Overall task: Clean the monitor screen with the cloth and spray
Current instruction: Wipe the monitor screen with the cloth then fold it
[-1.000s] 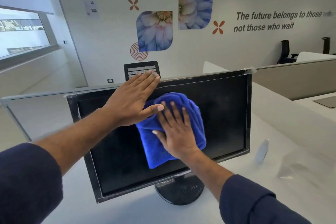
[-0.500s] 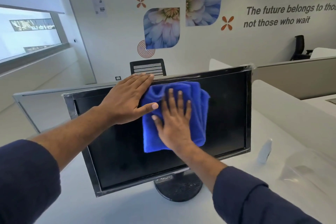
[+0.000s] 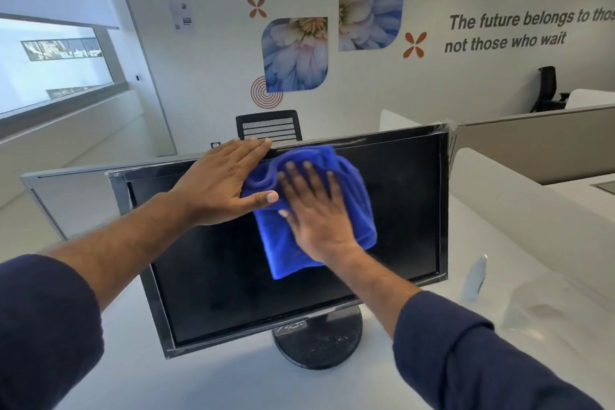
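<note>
A black monitor (image 3: pixel 399 216) stands on a round base on the white desk, its dark screen facing me. A blue cloth (image 3: pixel 359 196) lies bunched against the upper middle of the screen, its top at the bezel. My right hand (image 3: pixel 316 210) presses flat on the cloth with straight, spread fingers. My left hand (image 3: pixel 223 186) lies flat on the screen's upper left, fingertips reaching the top edge, thumb touching the cloth. A small clear spray bottle (image 3: pixel 475 278) stands on the desk to the right of the monitor.
A white desk (image 3: pixel 233 383) carries the monitor. Grey partition panels (image 3: pixel 532 140) run behind and to the right. A black office chair (image 3: pixel 269 125) shows behind the monitor. A crumpled clear plastic sheet (image 3: pixel 549 309) lies on the desk at right.
My right hand has slid the cloth up the screen from the middle to the top edge. My left hand has stayed flat on the upper left of the monitor.
</note>
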